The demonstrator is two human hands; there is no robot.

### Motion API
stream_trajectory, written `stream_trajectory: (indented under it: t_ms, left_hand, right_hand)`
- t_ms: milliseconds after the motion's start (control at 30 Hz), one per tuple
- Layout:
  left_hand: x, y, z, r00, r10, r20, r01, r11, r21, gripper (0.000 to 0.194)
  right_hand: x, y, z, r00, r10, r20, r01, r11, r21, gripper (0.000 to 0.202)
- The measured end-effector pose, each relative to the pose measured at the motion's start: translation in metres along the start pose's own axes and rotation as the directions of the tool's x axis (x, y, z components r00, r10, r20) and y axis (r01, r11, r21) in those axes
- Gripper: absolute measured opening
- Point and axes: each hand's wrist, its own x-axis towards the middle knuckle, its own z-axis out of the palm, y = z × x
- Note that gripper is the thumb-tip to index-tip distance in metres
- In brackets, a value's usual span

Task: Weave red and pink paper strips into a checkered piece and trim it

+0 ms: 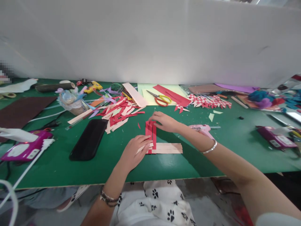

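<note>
On the green table, red paper strips [154, 135] stand away from me and cross pale pink strips [168, 148] that run to the right. My left hand [137, 150] lies over the left side of the crossing, its fingers closed on a short pale strip [141, 148]. At the far end of the red strips is my right hand [162, 121], its fingers bent over them; whether it pinches a strip is too small to tell.
A black phone [88, 139] lies left of my hands, with a heap of cut strips [119, 113] behind it. Scissors [161, 99] rest on pale paper at the back. A pink glue gun [203, 129] is beneath my right forearm. Purple power sockets [276, 137] sit at the right.
</note>
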Motion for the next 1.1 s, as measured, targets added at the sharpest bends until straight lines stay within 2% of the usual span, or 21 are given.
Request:
stream_trajectory:
  t_ms: [167,233,367,467,567,700,833,1100]
  left_hand:
    - [0.000,0.001,0.000,1.000,-0.008,-0.003,0.009,1.000,0.028,0.030]
    - [0.001,0.002,-0.001,1.000,-0.002,-0.004,0.002,0.999,0.035,0.030]
    - [0.002,0.005,-0.004,0.999,0.013,0.036,-0.014,0.999,0.040,0.026]
    - [0.001,0.004,-0.004,0.999,0.017,0.039,-0.019,0.999,0.046,0.026]
    - [0.000,0.002,-0.002,0.998,0.024,0.054,-0.027,0.997,0.069,0.027]
    - [-0.002,-0.002,0.002,1.000,-0.008,0.017,0.006,0.994,0.110,0.033]
    - [-0.001,-0.002,0.003,0.999,-0.025,0.030,0.022,0.993,0.118,0.031]
    - [0.000,0.008,-0.001,0.996,-0.035,0.082,0.020,0.984,0.175,0.028]
  right_hand:
    - [-0.017,-0.031,-0.011,0.999,-0.031,0.012,0.029,0.986,0.167,0.018]
    - [-0.024,-0.045,-0.012,0.999,-0.033,0.039,0.024,0.975,0.219,0.027]
    - [-0.034,-0.068,-0.004,0.993,-0.012,0.114,-0.006,0.987,0.161,0.044]
    - [-0.036,-0.077,0.004,0.994,0.052,0.093,-0.069,0.980,0.189,0.036]
    - [-0.039,-0.080,0.006,0.981,0.196,-0.003,-0.187,0.942,0.280,0.015]
    - [-0.054,-0.078,0.006,0.901,0.408,-0.147,-0.354,0.887,0.296,0.008]
    - [-0.072,-0.079,0.010,0.809,0.564,-0.165,-0.495,0.806,0.325,0.013]
    - [-0.094,-0.079,0.018,0.680,0.695,-0.234,-0.569,0.701,0.429,0.012]
